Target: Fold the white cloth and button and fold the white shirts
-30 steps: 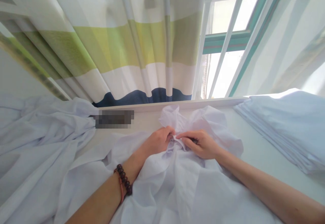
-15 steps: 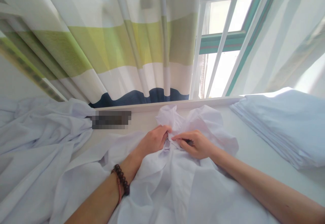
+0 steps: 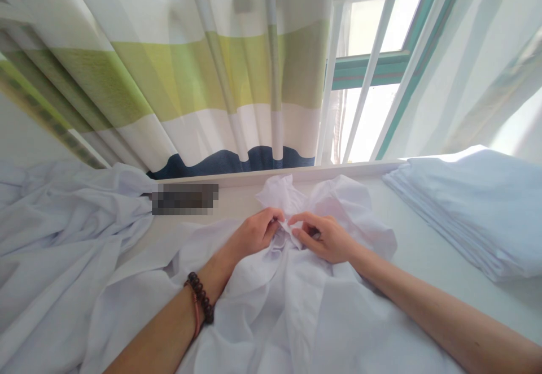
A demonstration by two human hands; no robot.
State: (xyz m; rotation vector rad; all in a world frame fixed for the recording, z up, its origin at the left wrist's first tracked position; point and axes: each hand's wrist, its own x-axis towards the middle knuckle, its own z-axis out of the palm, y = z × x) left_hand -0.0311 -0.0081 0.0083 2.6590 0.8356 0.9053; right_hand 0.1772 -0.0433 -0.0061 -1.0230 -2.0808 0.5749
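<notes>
A white garment [image 3: 266,306] lies spread and creased in front of me, its far part bunched up just beyond my fingers. My left hand [image 3: 258,230] is closed on a gathered fold near the upper middle, its fingertips pinching the cloth. Close by on the right, my right hand [image 3: 326,237] has thumb and forefinger curled at the same fold, gripping the edge of the fabric. The fingertips of both hands almost meet. Whatever small detail lies between them is too hidden to make out. Dark beads and a thin reddish band circle my left wrist.
Folded white cloths [image 3: 470,210] are stacked on the right of the white surface [image 3: 417,233]. Loose white fabric [image 3: 63,238] is heaped at the left, beside a blurred-out dark object [image 3: 183,199]. A striped curtain [image 3: 169,80] and white railing [image 3: 372,52] stand behind.
My right forefinger has drawn back and bent toward the thumb, and the fold between my hands is lifted slightly. My left hand keeps its hold with little movement.
</notes>
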